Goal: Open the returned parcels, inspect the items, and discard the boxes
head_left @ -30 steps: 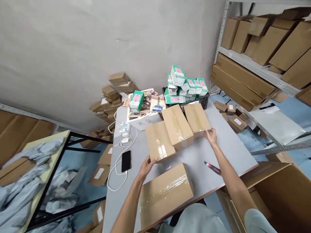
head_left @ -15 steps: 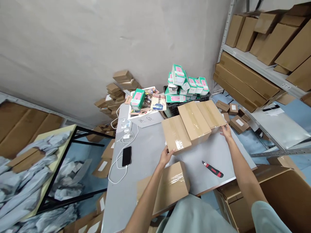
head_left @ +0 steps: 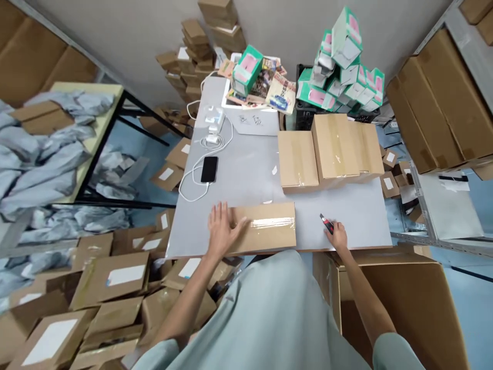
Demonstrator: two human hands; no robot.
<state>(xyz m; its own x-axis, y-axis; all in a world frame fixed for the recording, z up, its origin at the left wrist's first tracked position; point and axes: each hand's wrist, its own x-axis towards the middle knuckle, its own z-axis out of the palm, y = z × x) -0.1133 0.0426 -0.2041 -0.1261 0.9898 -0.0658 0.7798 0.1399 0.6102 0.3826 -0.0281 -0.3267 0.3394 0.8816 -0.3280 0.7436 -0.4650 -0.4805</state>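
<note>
The taped box [head_left: 271, 234] lies lengthwise along the near edge of the bench [head_left: 246, 177], probably so both arms reach it easily. The left hand [head_left: 224, 229] rests over its left end, seemingly to steady it. Three other cartons [head_left: 297, 156] stand side by side at far right, which appears to keep them apart from this one. The phone [head_left: 209, 169] sits at left on its white cable [head_left: 192, 197], likely for charging.

The left hand's grip is wide, fingers spread, thumb across the cardboard. The right hand's [head_left: 337, 237] is narrow, closed around the red-and-black knife [head_left: 327, 224]; whether it is lifted, I cannot tell.
</note>
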